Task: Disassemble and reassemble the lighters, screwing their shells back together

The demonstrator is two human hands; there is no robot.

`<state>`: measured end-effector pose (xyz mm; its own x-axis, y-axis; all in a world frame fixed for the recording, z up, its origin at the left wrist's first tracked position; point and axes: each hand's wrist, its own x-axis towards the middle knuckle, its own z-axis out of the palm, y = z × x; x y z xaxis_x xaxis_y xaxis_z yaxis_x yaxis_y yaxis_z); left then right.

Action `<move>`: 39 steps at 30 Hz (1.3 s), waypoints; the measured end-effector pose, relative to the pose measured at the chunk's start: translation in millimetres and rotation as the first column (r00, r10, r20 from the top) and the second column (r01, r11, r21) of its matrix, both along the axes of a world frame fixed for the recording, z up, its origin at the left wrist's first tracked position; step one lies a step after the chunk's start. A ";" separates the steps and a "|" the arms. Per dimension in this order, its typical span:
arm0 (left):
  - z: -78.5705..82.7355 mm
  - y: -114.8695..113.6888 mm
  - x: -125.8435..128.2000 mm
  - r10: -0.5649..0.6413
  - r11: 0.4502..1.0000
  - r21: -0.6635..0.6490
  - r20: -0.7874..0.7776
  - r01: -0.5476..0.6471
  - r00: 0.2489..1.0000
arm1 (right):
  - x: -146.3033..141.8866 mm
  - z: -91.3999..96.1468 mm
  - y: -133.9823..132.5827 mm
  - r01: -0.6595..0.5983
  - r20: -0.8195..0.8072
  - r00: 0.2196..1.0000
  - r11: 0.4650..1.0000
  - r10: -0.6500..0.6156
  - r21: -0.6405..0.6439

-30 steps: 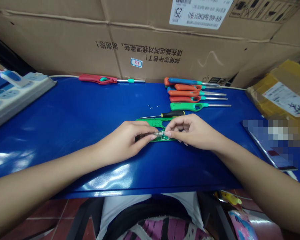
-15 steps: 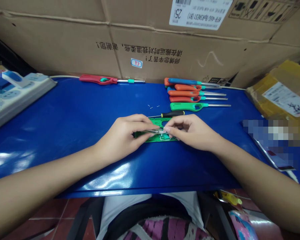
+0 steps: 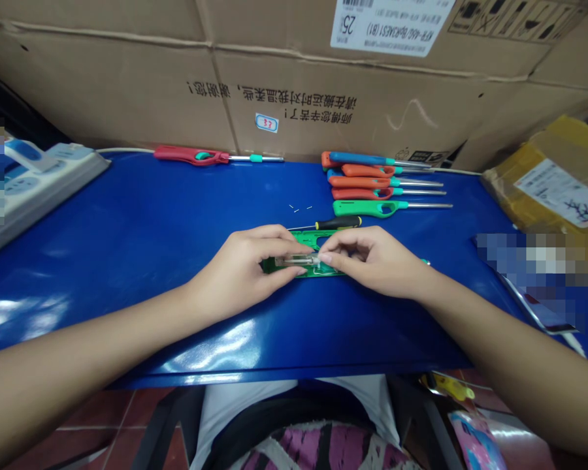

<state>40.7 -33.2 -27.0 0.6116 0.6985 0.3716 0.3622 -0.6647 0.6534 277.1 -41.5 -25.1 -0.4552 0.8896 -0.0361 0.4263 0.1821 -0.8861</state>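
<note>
A green lighter casing (image 3: 310, 237) lies open on the blue table between my hands. My left hand (image 3: 249, 261) pinches a clear fuel tank (image 3: 294, 260) at the casing's left part, thumb below and fingers above. At the tank's right end, my right hand (image 3: 375, 258) has thumb and forefinger closed around a small pale fitting (image 3: 317, 259), partly hidden by the fingertips. The casing's right end is covered by this hand. Just behind lies a screwdriver (image 3: 340, 223) with a black and yellow handle. Several tiny screws (image 3: 296, 210) are scattered farther back.
Several long-necked lighters (image 3: 367, 209) are stacked at the back right, and a red lighter (image 3: 191, 155) lies back left. A big cardboard box (image 3: 142, 85) walls off the rear. A power strip (image 3: 53, 173) sits left; a taped parcel (image 3: 543, 176) and a phone (image 3: 534, 300) are right.
My left fingers have parted slightly, and more of the clear tank shows between them. My right fingertips have shifted a little at the fitting. A turquoise tip now shows beyond my right hand.
</note>
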 end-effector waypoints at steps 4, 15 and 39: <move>-1.2 0.2 0.1 -0.021 1.000 -0.011 0.050 0.021 0.999 | 0.9 -1.2 1.2 -0.021 -0.006 1.000 1.000 0.022 0.016; 1.3 0.7 -0.1 0.046 0.999 0.006 0.062 -0.047 0.997 | 4.1 1.6 2.3 0.009 0.027 1.000 1.000 -0.010 0.014; 7.7 4.3 -3.3 0.038 0.996 -0.082 -0.018 -0.039 0.999 | 1.0 -2.9 -1.8 0.015 0.126 0.991 0.974 -0.044 0.226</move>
<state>37.3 -28.9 -19.3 0.5892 0.7495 0.3019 0.3980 -0.5944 0.6988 278.0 -43.2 -28.0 -0.4333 0.8947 0.1089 0.5426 0.3554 -0.7611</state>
